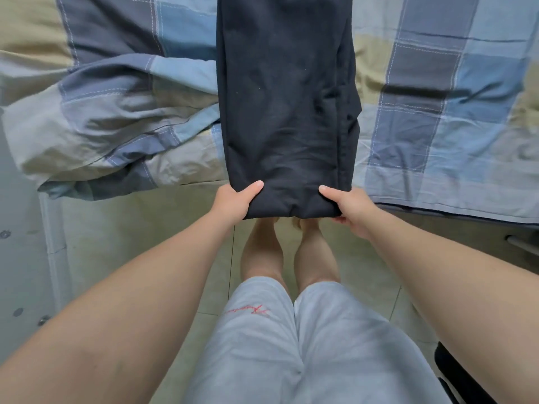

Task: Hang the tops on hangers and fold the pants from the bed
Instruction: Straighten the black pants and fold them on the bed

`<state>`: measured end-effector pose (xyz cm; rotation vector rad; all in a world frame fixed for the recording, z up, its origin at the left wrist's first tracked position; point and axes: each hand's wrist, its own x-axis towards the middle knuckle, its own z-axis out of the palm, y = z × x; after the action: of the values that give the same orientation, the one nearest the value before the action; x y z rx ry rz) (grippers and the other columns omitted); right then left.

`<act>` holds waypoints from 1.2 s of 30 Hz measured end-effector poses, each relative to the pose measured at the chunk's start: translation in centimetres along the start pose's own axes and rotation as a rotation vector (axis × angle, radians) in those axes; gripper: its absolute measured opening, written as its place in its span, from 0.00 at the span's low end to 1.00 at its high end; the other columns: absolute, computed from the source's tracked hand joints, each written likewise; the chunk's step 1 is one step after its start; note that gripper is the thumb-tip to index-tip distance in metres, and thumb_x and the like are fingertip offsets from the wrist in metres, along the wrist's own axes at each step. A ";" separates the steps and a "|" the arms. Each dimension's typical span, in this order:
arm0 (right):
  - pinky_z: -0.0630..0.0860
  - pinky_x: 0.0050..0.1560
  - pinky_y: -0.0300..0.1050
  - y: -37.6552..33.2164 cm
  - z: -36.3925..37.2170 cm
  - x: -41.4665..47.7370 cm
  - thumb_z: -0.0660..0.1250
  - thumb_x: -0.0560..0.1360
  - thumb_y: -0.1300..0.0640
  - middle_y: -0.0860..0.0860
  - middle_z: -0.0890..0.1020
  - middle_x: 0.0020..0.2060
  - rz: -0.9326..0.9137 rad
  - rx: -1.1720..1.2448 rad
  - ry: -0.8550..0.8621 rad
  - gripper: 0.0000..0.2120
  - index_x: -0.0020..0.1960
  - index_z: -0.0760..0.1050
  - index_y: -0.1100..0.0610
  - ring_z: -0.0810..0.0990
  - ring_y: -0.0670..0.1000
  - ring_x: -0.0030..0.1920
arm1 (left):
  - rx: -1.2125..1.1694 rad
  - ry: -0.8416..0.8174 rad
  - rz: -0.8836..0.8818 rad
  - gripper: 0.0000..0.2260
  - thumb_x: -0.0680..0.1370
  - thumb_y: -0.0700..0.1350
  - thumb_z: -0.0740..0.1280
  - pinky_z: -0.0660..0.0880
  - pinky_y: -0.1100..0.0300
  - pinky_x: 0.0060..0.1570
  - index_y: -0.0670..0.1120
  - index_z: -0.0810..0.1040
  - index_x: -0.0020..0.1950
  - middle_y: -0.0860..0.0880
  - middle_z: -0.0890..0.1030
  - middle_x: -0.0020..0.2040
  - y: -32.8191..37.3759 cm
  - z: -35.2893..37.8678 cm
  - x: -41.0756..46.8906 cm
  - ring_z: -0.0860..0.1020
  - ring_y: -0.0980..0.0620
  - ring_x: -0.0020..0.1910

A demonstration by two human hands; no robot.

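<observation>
Black pants, folded lengthwise into a long strip, stretch from the top of the view down over the bed's near edge. My left hand grips the left corner of their near end, thumb on top. On the right corner my right hand does the same, fingers underneath. The near end hangs slightly past the bed edge, above my feet. No tops or hangers are in view.
The bed wears a blue, grey and beige checked sheet. A rumpled checked quilt lies bunched at the left. Pale tiled floor runs under me. A dark object sits at the lower right, a metal fitting by the bed frame.
</observation>
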<state>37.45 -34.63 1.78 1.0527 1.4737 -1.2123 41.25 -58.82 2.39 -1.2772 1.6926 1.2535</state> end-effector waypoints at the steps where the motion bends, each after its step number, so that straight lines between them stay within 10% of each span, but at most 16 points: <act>1: 0.78 0.33 0.37 0.5 -0.1 -1.1 0.75 0.74 0.53 0.49 0.84 0.52 0.005 -0.009 0.003 0.18 0.62 0.77 0.56 0.83 0.47 0.46 | 0.012 -0.007 -0.027 0.20 0.75 0.55 0.74 0.78 0.54 0.55 0.46 0.79 0.63 0.50 0.82 0.54 -0.4 -0.2 -1.0 0.81 0.48 0.52; 9: 0.82 0.40 0.42 3.0 -1.4 -9.8 0.75 0.74 0.54 0.47 0.85 0.46 0.002 0.004 0.007 0.07 0.48 0.78 0.52 0.84 0.46 0.42 | -0.021 -0.109 -0.173 0.19 0.74 0.56 0.75 0.83 0.53 0.45 0.47 0.78 0.59 0.50 0.83 0.53 -1.9 -2.6 -9.0 0.82 0.48 0.51; 15: 0.82 0.53 0.52 -0.7 -1.9 -13.0 0.73 0.75 0.54 0.53 0.84 0.56 -0.046 0.126 0.035 0.15 0.59 0.78 0.57 0.83 0.54 0.55 | -0.143 -0.147 -0.206 0.15 0.74 0.52 0.76 0.77 0.63 0.27 0.48 0.80 0.56 0.50 0.83 0.48 1.4 -4.8 -11.3 0.81 0.51 0.41; 25: 0.78 0.39 0.45 -12.3 -0.6 -10.6 0.69 0.77 0.52 0.51 0.79 0.39 -0.125 0.317 0.034 0.06 0.50 0.76 0.54 0.75 0.50 0.32 | -0.515 -0.242 -0.291 0.06 0.76 0.47 0.68 0.78 0.61 0.34 0.45 0.77 0.47 0.47 0.77 0.30 12.5 -7.5 -6.9 0.78 0.51 0.25; 36: 0.77 0.39 0.42 -25.2 0.7 -3.0 0.65 0.75 0.51 0.48 0.74 0.28 -0.140 0.488 0.094 0.09 0.41 0.77 0.54 0.72 0.47 0.26 | -0.603 -0.282 -0.143 0.08 0.79 0.45 0.61 0.74 0.59 0.39 0.48 0.79 0.46 0.52 0.83 0.35 27.2 -5.8 1.4 0.77 0.56 0.31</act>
<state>13.75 -39.17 9.51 1.3573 1.3709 -1.6969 15.17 -63.03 11.04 -1.4341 1.0356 1.8340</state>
